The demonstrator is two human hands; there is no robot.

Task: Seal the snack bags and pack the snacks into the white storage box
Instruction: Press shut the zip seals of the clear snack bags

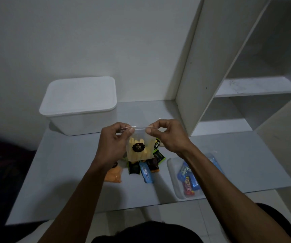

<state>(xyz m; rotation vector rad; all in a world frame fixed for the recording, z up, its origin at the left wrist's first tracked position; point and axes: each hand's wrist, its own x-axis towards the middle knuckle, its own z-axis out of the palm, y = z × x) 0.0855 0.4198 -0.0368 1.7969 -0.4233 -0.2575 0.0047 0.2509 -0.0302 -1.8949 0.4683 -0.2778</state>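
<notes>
A clear zip bag of yellow snacks (140, 151) with a round black label hangs upright above the grey table (67, 165). My left hand (114, 142) pinches the left end of its top strip, and my right hand (167, 135) pinches the right end. The white storage box (79, 106) stands at the back left with its lid on. Under the bag lie an orange snack bag (114, 174), dark snack packets (134, 168) and a blue packet (146, 172).
A clear lidless tray (173, 174) at the right holds blue and red snack packets (187, 179). A white shelf unit (229, 76) rises at the back right. Dark fabric lies off the table's left edge.
</notes>
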